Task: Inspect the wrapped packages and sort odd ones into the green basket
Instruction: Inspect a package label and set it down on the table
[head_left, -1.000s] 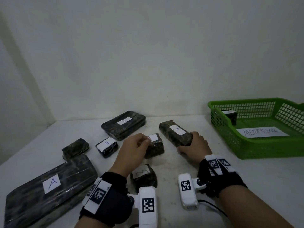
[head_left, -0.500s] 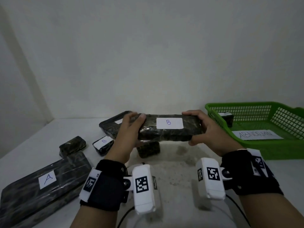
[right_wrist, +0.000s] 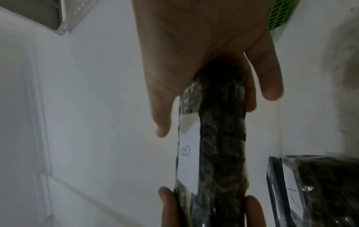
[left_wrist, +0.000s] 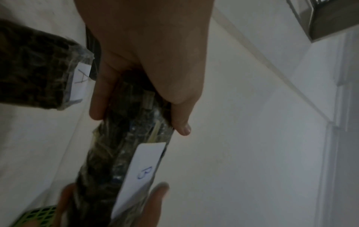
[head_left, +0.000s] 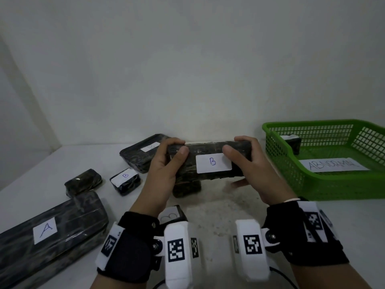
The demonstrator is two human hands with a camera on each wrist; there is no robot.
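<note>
A long dark wrapped package (head_left: 208, 152) with a white label marked B is held level above the table. My left hand (head_left: 166, 163) grips its left end, thumb on the front face. My right hand (head_left: 248, 163) grips its right end the same way. The left wrist view shows the package (left_wrist: 120, 145) running away from my left hand (left_wrist: 139, 98); the right wrist view shows the package (right_wrist: 221, 138) under my right hand (right_wrist: 211, 86). The green basket (head_left: 333, 184) stands at the right, with a paper sign and one small wrapped package (head_left: 292, 141) in its back corner.
On the white table lie a large package marked A (head_left: 48, 232), a flat one marked B (head_left: 141, 151) at the back, a small unlabelled one (head_left: 83, 181), a small B one (head_left: 125, 180), another (head_left: 187, 187) under the held package, and one (head_left: 170, 214) near my left wrist. A wall stands behind.
Both hands lifted the long B package off the table and turned it level. Since half a second ago it tilted its label toward me and my thumbs came onto its front face.
</note>
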